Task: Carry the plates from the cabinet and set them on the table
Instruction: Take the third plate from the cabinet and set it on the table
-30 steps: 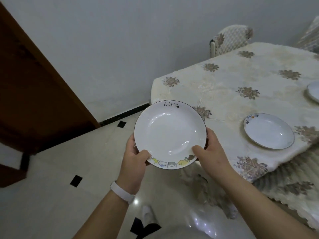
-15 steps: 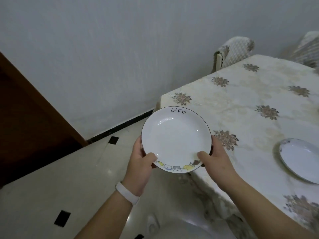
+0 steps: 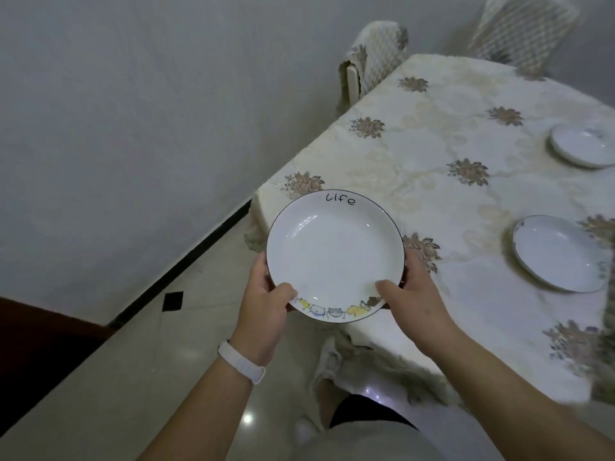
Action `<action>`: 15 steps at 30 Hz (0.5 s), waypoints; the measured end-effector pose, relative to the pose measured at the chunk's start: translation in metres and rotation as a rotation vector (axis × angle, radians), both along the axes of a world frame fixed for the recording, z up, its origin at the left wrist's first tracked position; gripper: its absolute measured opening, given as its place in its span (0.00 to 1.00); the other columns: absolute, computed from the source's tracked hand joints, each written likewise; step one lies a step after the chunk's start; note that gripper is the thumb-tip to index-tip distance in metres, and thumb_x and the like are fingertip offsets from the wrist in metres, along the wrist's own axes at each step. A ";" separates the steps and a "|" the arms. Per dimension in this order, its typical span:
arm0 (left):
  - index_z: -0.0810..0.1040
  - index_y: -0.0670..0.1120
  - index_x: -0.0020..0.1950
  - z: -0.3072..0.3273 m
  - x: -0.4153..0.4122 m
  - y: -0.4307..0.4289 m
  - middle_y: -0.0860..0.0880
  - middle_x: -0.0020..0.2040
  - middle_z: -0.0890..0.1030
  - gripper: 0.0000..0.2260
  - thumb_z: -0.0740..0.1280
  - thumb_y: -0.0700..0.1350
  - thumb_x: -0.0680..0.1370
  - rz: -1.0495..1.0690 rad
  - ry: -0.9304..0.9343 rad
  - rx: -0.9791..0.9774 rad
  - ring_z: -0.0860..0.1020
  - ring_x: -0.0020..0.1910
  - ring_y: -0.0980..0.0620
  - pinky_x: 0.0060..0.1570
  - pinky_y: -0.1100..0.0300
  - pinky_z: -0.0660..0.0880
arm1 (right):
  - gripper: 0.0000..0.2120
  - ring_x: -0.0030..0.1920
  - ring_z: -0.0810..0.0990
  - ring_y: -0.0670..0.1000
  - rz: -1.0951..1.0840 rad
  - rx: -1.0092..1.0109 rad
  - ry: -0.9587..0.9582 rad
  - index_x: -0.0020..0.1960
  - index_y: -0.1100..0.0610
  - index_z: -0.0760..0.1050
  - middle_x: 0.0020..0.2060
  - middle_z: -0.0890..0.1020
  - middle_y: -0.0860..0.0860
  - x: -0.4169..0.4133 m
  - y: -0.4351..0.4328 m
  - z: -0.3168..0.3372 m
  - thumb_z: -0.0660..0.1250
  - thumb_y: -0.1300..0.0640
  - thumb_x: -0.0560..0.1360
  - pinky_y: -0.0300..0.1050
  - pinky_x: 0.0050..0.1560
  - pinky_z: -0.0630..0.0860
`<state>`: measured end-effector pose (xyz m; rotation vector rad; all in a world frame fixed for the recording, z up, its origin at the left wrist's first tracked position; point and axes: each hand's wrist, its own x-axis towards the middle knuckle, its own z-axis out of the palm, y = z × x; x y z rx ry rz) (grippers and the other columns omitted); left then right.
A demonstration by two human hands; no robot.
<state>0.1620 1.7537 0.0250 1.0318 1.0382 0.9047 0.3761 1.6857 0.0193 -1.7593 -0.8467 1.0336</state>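
I hold a white deep plate [image 3: 332,254] with the word "Life" on its far rim and small cartoon figures on its near rim. My left hand [image 3: 266,304] grips its left edge, thumb on the rim. My right hand [image 3: 412,301] grips its right edge the same way. The plate hovers over the near left corner of the table [image 3: 416,181], which wears a cream cloth with brown flowers. Two more white plates lie on the cloth: one plate [image 3: 560,252] at the right, another plate [image 3: 584,144] farther back at the right edge.
Two chairs with patterned covers stand at the table's far side, one chair [image 3: 372,61] near the wall and another chair [image 3: 519,24] to its right. A grey wall [image 3: 133,111] runs along the left. Dark wooden furniture [image 3: 36,347] fills the lower left corner. The tiled floor [image 3: 149,361] lies below.
The view has swung so the table's corner now lies under the plate, and a second plate on the cloth has come into sight. Both hands keep the same grip.
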 end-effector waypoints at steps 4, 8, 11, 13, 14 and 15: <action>0.76 0.62 0.59 -0.015 0.017 0.048 0.55 0.53 0.83 0.30 0.61 0.33 0.66 -0.040 0.033 -0.031 0.81 0.48 0.55 0.40 0.59 0.79 | 0.27 0.44 0.82 0.44 -0.047 -0.025 0.053 0.52 0.25 0.69 0.47 0.81 0.36 0.011 0.039 -0.020 0.64 0.57 0.66 0.50 0.41 0.82; 0.77 0.64 0.56 -0.020 0.030 0.109 0.54 0.51 0.84 0.30 0.61 0.33 0.66 -0.083 0.110 -0.085 0.83 0.45 0.55 0.38 0.56 0.80 | 0.25 0.45 0.83 0.44 -0.080 -0.034 0.121 0.51 0.27 0.70 0.46 0.82 0.36 0.020 0.093 -0.036 0.65 0.56 0.65 0.36 0.34 0.79; 0.77 0.66 0.56 -0.028 0.041 0.158 0.55 0.50 0.84 0.30 0.62 0.33 0.65 -0.106 0.162 -0.101 0.82 0.45 0.55 0.39 0.55 0.81 | 0.25 0.47 0.83 0.46 -0.105 -0.055 0.153 0.52 0.27 0.69 0.47 0.81 0.37 0.027 0.132 -0.048 0.65 0.55 0.64 0.46 0.39 0.83; 0.75 0.63 0.60 -0.032 0.048 0.183 0.55 0.49 0.85 0.31 0.62 0.33 0.66 -0.120 0.191 -0.104 0.82 0.44 0.56 0.39 0.56 0.80 | 0.26 0.47 0.83 0.44 -0.120 -0.053 0.156 0.52 0.27 0.68 0.48 0.81 0.35 0.032 0.152 -0.052 0.65 0.56 0.65 0.53 0.45 0.84; 0.74 0.61 0.62 -0.035 0.053 0.195 0.56 0.48 0.85 0.31 0.61 0.32 0.67 -0.129 0.203 -0.106 0.82 0.43 0.56 0.38 0.57 0.80 | 0.26 0.47 0.82 0.43 -0.131 -0.059 0.152 0.52 0.26 0.68 0.48 0.80 0.35 0.036 0.163 -0.054 0.65 0.56 0.65 0.54 0.46 0.84; 0.74 0.58 0.63 -0.036 0.057 0.206 0.56 0.47 0.85 0.30 0.61 0.31 0.67 -0.138 0.212 -0.109 0.82 0.42 0.57 0.37 0.58 0.79 | 0.26 0.46 0.82 0.42 -0.143 -0.065 0.140 0.51 0.26 0.67 0.48 0.80 0.34 0.040 0.173 -0.054 0.65 0.56 0.65 0.55 0.48 0.83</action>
